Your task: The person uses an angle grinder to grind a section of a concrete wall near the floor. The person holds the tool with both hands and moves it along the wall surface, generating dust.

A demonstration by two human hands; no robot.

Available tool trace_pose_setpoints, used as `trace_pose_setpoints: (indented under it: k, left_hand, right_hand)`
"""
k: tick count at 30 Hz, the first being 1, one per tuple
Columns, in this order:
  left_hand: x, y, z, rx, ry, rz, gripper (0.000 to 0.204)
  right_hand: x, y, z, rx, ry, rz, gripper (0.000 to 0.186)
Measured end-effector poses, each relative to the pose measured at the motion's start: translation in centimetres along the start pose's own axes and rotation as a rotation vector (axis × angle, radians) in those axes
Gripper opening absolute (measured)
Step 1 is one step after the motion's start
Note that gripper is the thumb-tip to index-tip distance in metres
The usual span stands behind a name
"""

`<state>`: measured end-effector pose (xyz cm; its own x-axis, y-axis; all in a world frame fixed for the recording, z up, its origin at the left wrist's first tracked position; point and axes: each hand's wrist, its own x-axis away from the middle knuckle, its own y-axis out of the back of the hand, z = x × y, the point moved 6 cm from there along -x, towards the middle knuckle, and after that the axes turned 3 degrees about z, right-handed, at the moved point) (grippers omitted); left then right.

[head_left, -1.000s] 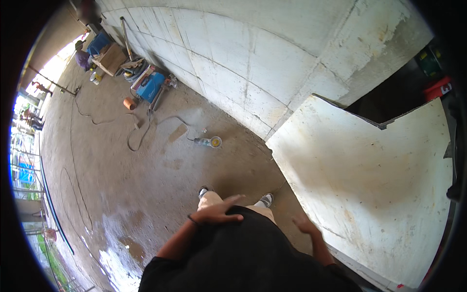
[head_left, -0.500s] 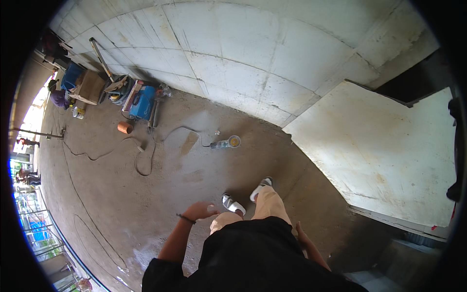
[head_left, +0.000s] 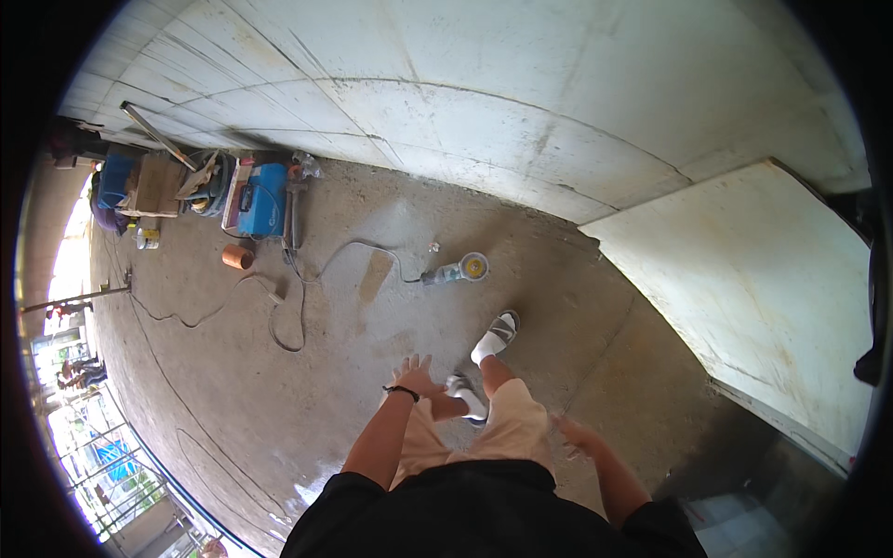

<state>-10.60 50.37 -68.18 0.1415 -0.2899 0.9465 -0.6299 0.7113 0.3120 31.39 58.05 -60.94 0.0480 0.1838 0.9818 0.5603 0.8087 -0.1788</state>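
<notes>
Left hand (head_left: 416, 375): empty, fingers spread, black band at the wrist, over the concrete floor (head_left: 233, 391). Right hand (head_left: 575, 435): empty, blurred, fingers loosely apart, low beside the thigh. Grey angle grinder with yellow disc (head_left: 460, 270): on the floor ahead of the white sandals (head_left: 498, 335), near the wall foot, cable trailing left. Blue box machine (head_left: 262, 199): at the wall, far left. Large pale board (head_left: 753, 279): leaning at right.

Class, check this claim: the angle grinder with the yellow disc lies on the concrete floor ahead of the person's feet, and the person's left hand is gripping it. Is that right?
Not quite. In the head view the left hand is empty, fingers spread, well apart from the angle grinder with the yellow disc. The grinder does lie on the concrete floor ahead of the feet.
</notes>
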Motion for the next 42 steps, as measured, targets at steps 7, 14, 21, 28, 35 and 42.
trace_pose_setpoints:
  k: [7,14,21,28,35,42]
  left_hand:
    - [-14.6,6.0,-0.1,0.036,-0.094,-0.38,0.059]
    - [-36.5,6.1,2.3,-0.085,-0.213,-0.638,0.06]
    - [-45.2,6.9,-1.2,-0.168,-0.379,-0.752,0.077]
    - [-49.1,7.0,0.3,-0.151,-0.474,-0.685,0.072]
    - [-42.5,7.8,-8.5,0.258,-0.557,-0.407,0.062]
    - [-35.0,9.5,-21.0,0.196,-1.043,-0.437,0.074]
  right_hand:
    - [-13.6,6.8,14.7,0.25,0.183,-0.236,0.092]
    - [-26.8,8.0,21.0,0.437,0.184,-0.047,0.087]
    - [-29.8,4.5,17.3,-0.244,0.518,0.691,0.093]
    - [-37.6,7.5,23.1,0.507,0.671,0.252,0.095]
    - [-44.9,3.5,33.0,-0.438,0.864,0.127,0.07]
    - [-37.9,12.0,35.6,-1.174,1.458,0.072,0.039]
